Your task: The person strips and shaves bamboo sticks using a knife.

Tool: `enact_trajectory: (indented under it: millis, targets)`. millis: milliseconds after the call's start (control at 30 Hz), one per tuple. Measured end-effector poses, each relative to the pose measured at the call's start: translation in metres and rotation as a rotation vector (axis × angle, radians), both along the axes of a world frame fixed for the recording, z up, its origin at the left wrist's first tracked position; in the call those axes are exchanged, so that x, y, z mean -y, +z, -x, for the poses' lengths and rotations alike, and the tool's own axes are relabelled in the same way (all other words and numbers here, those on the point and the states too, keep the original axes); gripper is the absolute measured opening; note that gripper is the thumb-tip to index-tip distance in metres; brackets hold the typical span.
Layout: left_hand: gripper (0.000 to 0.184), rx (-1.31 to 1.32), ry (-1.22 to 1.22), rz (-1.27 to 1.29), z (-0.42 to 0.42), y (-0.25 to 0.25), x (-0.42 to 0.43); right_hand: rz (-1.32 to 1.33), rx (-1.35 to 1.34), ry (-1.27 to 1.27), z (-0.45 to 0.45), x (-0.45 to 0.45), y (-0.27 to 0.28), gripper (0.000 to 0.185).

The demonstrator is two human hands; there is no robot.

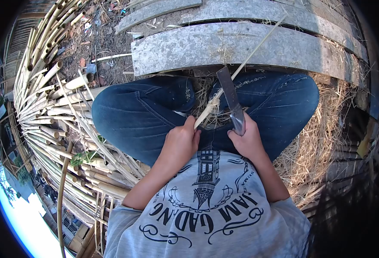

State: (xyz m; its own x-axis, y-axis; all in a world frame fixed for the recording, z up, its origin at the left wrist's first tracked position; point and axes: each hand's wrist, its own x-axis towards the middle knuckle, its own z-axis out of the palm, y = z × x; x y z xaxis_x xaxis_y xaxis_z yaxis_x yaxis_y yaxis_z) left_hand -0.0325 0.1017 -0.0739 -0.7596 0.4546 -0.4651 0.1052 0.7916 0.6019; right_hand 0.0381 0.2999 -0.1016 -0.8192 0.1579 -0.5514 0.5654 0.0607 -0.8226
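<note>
My left hand (182,141) is closed around the near end of a split bamboo strip (252,53). The strip slants up and away to the right, over the planks, with a thicker node part-way along it. In my right hand (248,136) is a machete (229,91), gripped by its handle. Its dark, broad blade points away from me, just right of the strip; whether the two touch I cannot tell. Both hands are above my lap, between my bent knees in blue jeans (129,112).
Weathered wooden planks (168,50) lie ahead of my knees. Many cut bamboo poles (71,84) are piled at the left. Pale shavings (316,137) cover the ground at the right, with some on the planks. A thin upright pole (62,193) stands at the lower left.
</note>
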Motion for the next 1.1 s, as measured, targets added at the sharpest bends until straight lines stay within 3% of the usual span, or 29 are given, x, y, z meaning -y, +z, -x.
enact_trajectory:
  millis: [33,233,433,467,567,600,700,800,933,1033,1100]
  targets:
    - [0.021,-0.006,0.0,0.018,-0.001,-0.001,0.001,-0.06,-0.016,-0.076,0.0,-0.001,-0.006,0.035]
    - [0.022,0.063,-0.009,-0.015,0.008,0.012,-0.003,-0.39,0.004,0.076,0.0,0.008,0.0,0.03]
    - [0.021,0.049,-0.001,0.001,0.008,-0.001,-0.003,-0.193,-0.003,0.063,0.002,-0.001,-0.014,0.035]
    - [0.02,0.039,-0.001,0.011,0.006,-0.002,-0.001,0.107,0.116,0.158,0.0,-0.007,-0.016,0.036]
    - [0.021,0.017,-0.003,-0.02,0.007,-0.002,0.0,0.22,0.119,0.153,0.005,-0.001,0.0,0.038]
    - [0.021,0.02,0.004,-0.022,0.007,-0.001,0.0,0.236,0.144,0.048,0.004,-0.002,-0.001,0.038]
    - [0.021,0.064,0.047,0.02,0.006,-0.001,0.002,0.16,0.127,-0.029,0.003,-0.002,-0.008,0.033]
    - [0.021,0.056,0.022,0.015,0.007,0.001,0.0,-0.307,0.043,0.018,0.004,0.005,-0.005,0.033]
    - [0.022,0.072,0.013,0.011,0.006,-0.001,-0.002,-0.4,0.02,0.104,-0.002,0.007,-0.005,0.037]
    - [0.022,0.077,0.021,0.015,0.007,-0.001,-0.002,-0.2,0.062,0.099,0.006,0.002,-0.008,0.038]
    - [0.022,0.084,0.031,0.011,0.007,-0.002,-0.001,0.049,-0.057,0.091,0.007,0.0,-0.011,0.034]
